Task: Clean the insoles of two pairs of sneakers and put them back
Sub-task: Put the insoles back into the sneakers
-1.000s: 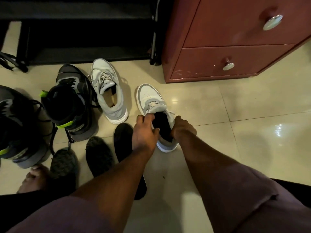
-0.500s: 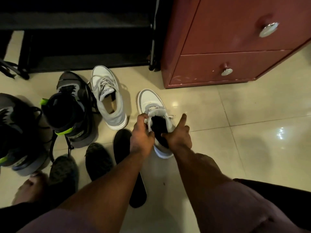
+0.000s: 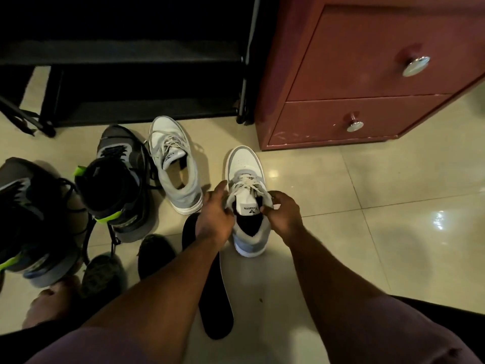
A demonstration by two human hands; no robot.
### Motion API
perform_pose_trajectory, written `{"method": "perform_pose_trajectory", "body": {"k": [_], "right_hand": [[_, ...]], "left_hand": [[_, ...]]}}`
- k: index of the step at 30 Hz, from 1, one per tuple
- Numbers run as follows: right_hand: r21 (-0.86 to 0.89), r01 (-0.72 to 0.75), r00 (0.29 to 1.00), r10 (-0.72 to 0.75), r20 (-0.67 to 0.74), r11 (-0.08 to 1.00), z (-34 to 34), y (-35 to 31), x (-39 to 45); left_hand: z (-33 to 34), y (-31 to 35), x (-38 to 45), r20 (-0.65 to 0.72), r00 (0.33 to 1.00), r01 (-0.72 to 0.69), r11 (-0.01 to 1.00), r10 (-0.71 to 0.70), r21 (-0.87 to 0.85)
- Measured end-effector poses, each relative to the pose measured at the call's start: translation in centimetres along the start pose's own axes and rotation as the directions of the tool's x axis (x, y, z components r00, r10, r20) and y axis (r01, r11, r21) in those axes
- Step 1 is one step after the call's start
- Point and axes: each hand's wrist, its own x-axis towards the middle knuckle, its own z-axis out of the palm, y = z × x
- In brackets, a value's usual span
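Both hands (image 3: pixel 214 219) (image 3: pixel 284 215) grip 1 of 4 sneakers (image 3: pixel 246 195); 3 insoles (image 3: pixel 215 306) loose.

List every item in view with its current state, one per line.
Held grey sneaker: upright on floor, black insole inside.
Left hand: grips its collar.
Right hand: pinches its collar by the tongue.
Other grey sneaker: upright, insole out.
Black insole: flat on floor.
Two speckled insoles: on floor.
Black high-tops: upright, laces loose.
Drawers: closed.

Grey-white sneaker (image 3: pixel 246 206): stood upright before me, dark insole inside.
Loose insole (image 3: pixel 214 306): lay flat beside it on the floor.
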Motion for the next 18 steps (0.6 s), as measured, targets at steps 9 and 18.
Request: {"method": "perform_pose_trajectory", "body": {"k": [9, 18], "right_hand": [[0.259, -0.118, 0.986, 0.083, 0.144, 0.959, -2.0, 0.8, 1.4], [0.052, 0.02, 0.999, -0.017, -0.05, 0.998, -2.4, 2.6, 3.4]], "left_hand": [[-0.7, 0.5, 0.7, 0.172, 0.944, 0.327, 0.848, -0.28, -0.418], [-1.5, -0.7, 1.7, 0.018, 0.969, 0.239, 0.92, -0.245, -0.311]]}}
